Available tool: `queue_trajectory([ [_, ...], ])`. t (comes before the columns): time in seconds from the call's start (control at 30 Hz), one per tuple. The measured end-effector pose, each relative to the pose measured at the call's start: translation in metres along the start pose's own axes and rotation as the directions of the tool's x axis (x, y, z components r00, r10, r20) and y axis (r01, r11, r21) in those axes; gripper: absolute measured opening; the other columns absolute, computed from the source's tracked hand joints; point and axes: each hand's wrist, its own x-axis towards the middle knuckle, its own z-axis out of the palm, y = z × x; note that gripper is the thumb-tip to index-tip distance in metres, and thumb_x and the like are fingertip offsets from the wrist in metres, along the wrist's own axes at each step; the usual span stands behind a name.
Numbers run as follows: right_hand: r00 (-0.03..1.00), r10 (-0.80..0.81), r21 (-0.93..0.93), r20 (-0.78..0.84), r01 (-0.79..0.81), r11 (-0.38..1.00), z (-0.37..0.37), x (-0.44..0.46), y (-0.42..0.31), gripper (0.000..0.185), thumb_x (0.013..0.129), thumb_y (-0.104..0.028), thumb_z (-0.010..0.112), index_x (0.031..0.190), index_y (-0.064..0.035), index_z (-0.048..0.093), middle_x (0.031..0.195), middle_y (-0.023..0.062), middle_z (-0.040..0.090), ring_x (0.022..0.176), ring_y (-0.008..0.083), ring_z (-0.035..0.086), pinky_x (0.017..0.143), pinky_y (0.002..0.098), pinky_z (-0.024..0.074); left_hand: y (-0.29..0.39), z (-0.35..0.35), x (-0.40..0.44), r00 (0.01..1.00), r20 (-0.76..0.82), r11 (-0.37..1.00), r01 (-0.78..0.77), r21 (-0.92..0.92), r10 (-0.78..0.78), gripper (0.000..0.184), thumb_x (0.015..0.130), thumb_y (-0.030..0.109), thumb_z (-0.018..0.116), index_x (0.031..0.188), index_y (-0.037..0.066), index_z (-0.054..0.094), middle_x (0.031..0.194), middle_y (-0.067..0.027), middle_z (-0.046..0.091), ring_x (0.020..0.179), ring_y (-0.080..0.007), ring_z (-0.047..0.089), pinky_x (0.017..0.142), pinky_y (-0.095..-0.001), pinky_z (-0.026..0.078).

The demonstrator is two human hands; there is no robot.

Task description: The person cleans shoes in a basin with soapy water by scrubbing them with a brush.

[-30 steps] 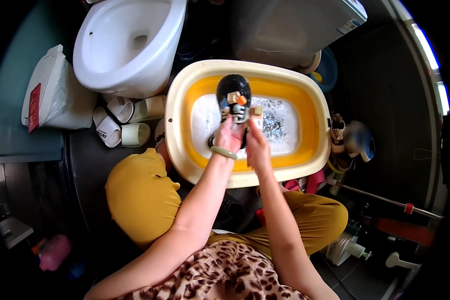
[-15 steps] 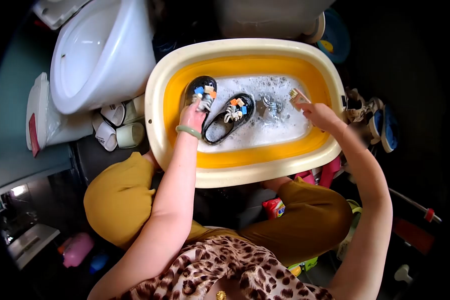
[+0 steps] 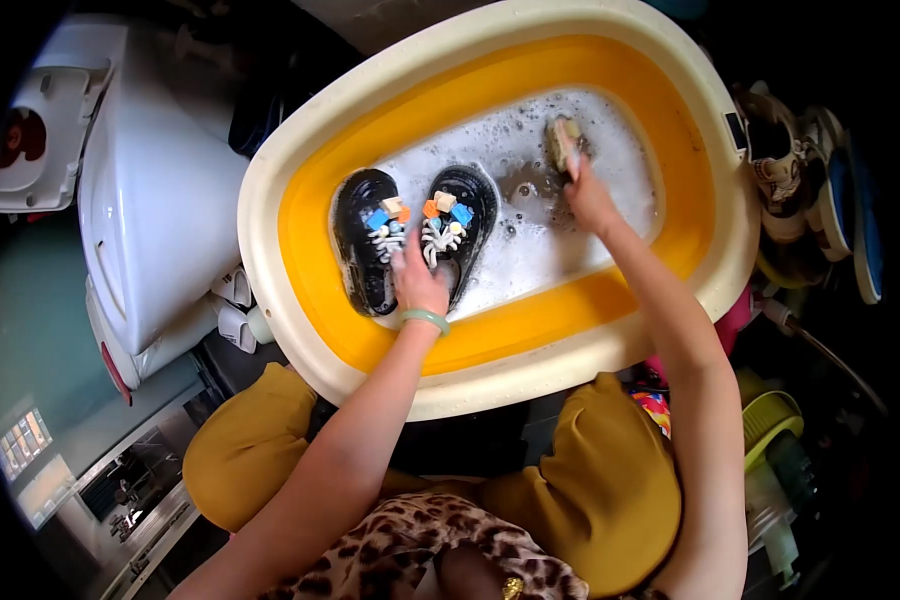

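Observation:
Two black clogs with blocky charms and grey skeleton-hand shapes lie side by side in soapy water at the left of a cream and yellow basin (image 3: 335, 350). My left hand (image 3: 419, 284) reaches down between the left clog (image 3: 359, 205) and the right clog (image 3: 470, 190), nearest the right one; its fingertips are blurred, so any hold is unclear. My right hand (image 3: 590, 198) grips a small scrubbing brush (image 3: 562, 143) over the foam, near the round drain fitting (image 3: 526, 190).
White toilet (image 3: 155, 200) at the left, with pale slippers (image 3: 236, 325) beside the basin. Several shoes (image 3: 820, 185) stand at the right. A green basket (image 3: 770, 420) is at the lower right. My knees flank the basin's near side.
The view has shifted and tilted. Since the half-second-old frame, my left hand has moved right from the left clog to between both, and the right clog now lies more upright beside the left.

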Motion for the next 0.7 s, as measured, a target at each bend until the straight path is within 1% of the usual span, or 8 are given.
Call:
queue_trajectory([
  [0.07, 0.989, -0.022, -0.128, 0.147, 0.041, 0.991, -0.015, -0.030, -0.030, 0.062, 0.083, -0.013, 0.044, 0.140, -0.0091, 0.019, 0.093, 0.0245, 0.061, 0.084, 0.0392, 0.060, 0.073, 0.0441, 0.0468, -0.014, 0.014, -0.006, 0.999, 0.027, 0.997, -0.019, -0.069, 0.020, 0.073, 0.070, 0.006, 0.065, 0.135, 0.014, 0.031, 0.131, -0.0236, 0.037, 0.120, -0.0400, 0.038, 0.101, -0.0434, 0.031],
  [0.13, 0.907, -0.011, -0.577, 0.420, 0.276, 0.769, -0.045, -0.045, -0.060, 0.061, 0.082, -0.010, 0.044, 0.138, -0.0108, 0.022, 0.091, 0.0223, 0.062, 0.083, 0.0372, 0.061, 0.072, 0.0450, 0.0476, -0.023, 0.024, -0.015, 0.988, -0.112, 0.993, -0.114, -0.029, 0.110, 0.071, 0.070, 0.005, 0.065, 0.133, 0.012, 0.034, 0.130, -0.0222, 0.038, 0.120, -0.0392, 0.038, 0.100, -0.0435, 0.031],
  [0.23, 0.957, -0.036, -0.606, 0.288, 0.211, 0.766, -0.064, -0.028, -0.032, 0.055, 0.083, -0.008, 0.042, 0.136, -0.0120, 0.027, 0.090, 0.0185, 0.063, 0.080, 0.0362, 0.061, 0.069, 0.0467, 0.0476, -0.023, 0.021, -0.019, 0.979, -0.137, 0.989, -0.146, 0.034, 0.150, 0.065, 0.070, 0.008, 0.065, 0.129, 0.009, 0.037, 0.124, -0.0229, 0.045, 0.115, -0.0402, 0.043, 0.096, -0.0433, 0.035],
  [0.33, 0.991, -0.030, -0.565, 0.129, 0.099, 0.819, -0.070, -0.028, -0.030, 0.045, 0.088, -0.016, 0.041, 0.133, -0.0117, 0.034, 0.091, 0.0187, 0.063, 0.082, 0.0365, 0.060, 0.070, 0.0462, 0.0468, -0.022, 0.017, -0.010, 0.998, 0.045, 0.998, 0.054, -0.044, -0.052, 0.057, 0.072, 0.012, 0.065, 0.123, 0.006, 0.042, 0.115, -0.0247, 0.052, 0.107, -0.0419, 0.048, 0.091, -0.0436, 0.039],
  [0.43, 0.968, -0.049, -0.409, 0.246, 0.150, 0.900, -0.078, -0.044, -0.050, 0.046, 0.091, -0.032, 0.043, 0.131, -0.0120, 0.038, 0.098, 0.0194, 0.061, 0.091, 0.0352, 0.058, 0.078, 0.0431, 0.0445, -0.026, 0.027, 0.002, 1.000, 0.004, 0.998, -0.011, -0.065, 0.011, 0.046, 0.074, 0.014, 0.063, 0.116, 0.004, 0.048, 0.105, -0.0258, 0.057, 0.099, -0.0425, 0.052, 0.086, -0.0448, 0.042],
  [0.57, 0.979, -0.118, -0.021, 0.169, 0.123, 0.992, -0.077, -0.067, -0.060, 0.047, 0.090, -0.032, 0.048, 0.131, -0.0095, 0.041, 0.110, 0.0202, 0.058, 0.099, 0.0343, 0.057, 0.085, 0.0369, 0.0441, -0.019, 0.043, 0.017, 0.999, -0.032, 0.949, -0.043, -0.311, 0.035, 0.034, 0.082, 0.014, 0.055, 0.114, 0.002, 0.049, 0.105, -0.0240, 0.057, 0.099, -0.0401, 0.053, 0.085, -0.0429, 0.042],
  [0.6, 0.979, -0.113, -0.026, 0.167, 0.119, 0.993, -0.077, -0.071, -0.060, 0.047, 0.090, -0.032, 0.048, 0.131, -0.0095, 0.041, 0.110, 0.0202, 0.058, 0.099, 0.0343, 0.057, 0.085, 0.0369, 0.0441, -0.013, 0.044, 0.019, 0.998, -0.040, 0.916, -0.058, -0.396, 0.046, 0.035, 0.082, 0.013, 0.056, 0.115, 0.002, 0.049, 0.108, -0.0234, 0.056, 0.100, -0.0385, 0.053, 0.086, -0.0421, 0.041],
  [0.7, 0.979, -0.058, 0.171, 0.194, 0.025, 0.985, -0.079, -0.079, -0.062, 0.048, 0.090, -0.029, 0.051, 0.132, -0.0077, 0.039, 0.110, 0.0185, 0.059, 0.100, 0.0290, 0.058, 0.087, 0.0317, 0.0432, 0.013, 0.029, 0.008, 0.986, -0.144, 0.894, -0.134, -0.427, 0.079, 0.040, 0.079, 0.010, 0.060, 0.117, 0.001, 0.048, 0.113, -0.0212, 0.055, 0.105, -0.0342, 0.052, 0.089, -0.0393, 0.041],
])
